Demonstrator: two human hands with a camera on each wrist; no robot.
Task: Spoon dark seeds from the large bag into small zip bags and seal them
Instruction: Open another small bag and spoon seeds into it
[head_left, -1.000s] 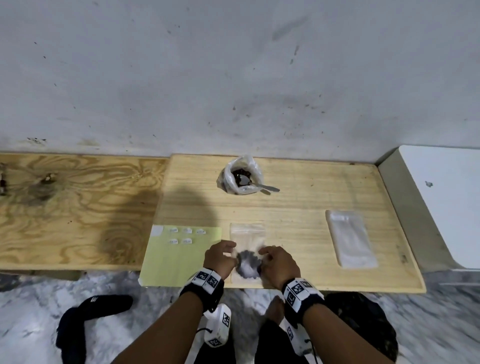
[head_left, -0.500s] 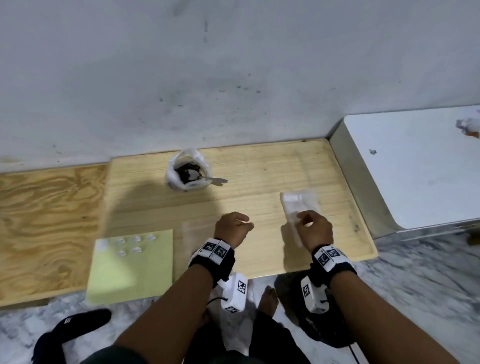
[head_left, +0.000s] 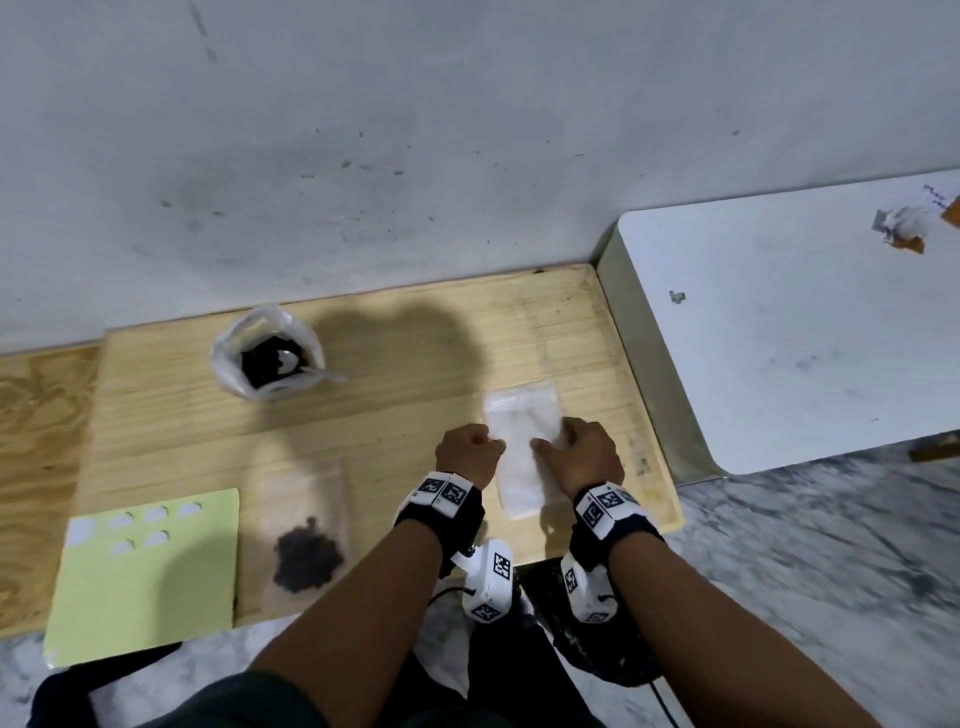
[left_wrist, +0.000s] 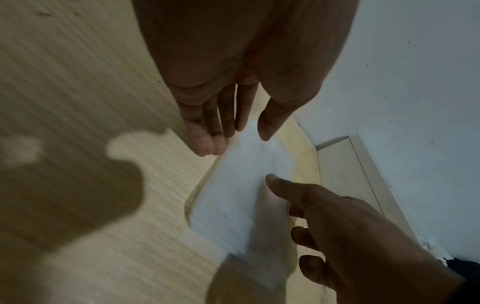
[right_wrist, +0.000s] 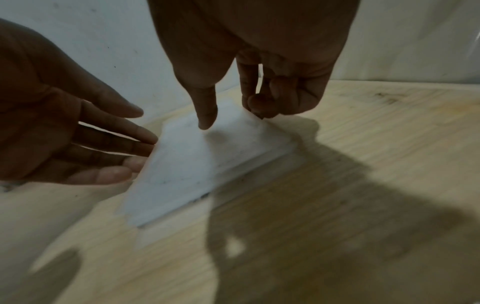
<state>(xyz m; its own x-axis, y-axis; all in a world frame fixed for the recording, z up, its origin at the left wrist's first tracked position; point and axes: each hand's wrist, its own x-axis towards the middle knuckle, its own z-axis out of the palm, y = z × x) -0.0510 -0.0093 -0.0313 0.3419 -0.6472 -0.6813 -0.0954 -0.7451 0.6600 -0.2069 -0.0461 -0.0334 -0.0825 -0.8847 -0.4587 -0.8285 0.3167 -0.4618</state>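
The large bag (head_left: 267, 358) of dark seeds stands open at the back of the light board, a spoon (head_left: 311, 370) lying in it. A filled small zip bag (head_left: 306, 540) lies flat near the front edge. Further right is a white stack of empty zip bags (head_left: 522, 452) (left_wrist: 233, 205) (right_wrist: 182, 170). My left hand (head_left: 488, 444) (left_wrist: 240, 142) touches the stack's left edge with nearly straight fingers. My right hand (head_left: 553, 439) (right_wrist: 231, 116) has its thumb on top of the stack and curled fingers pinching the stack's right edge.
A pale green sheet (head_left: 150, 571) with several white labels overhangs the board's front left. A white table (head_left: 779, 332) butts against the board's right side. The wall runs close behind, and a darker plywood board (head_left: 36, 441) lies to the left.
Both hands left the filled zip bag and moved right. The right hand reached the empty stack first; the left hand has now joined it at the left edge.
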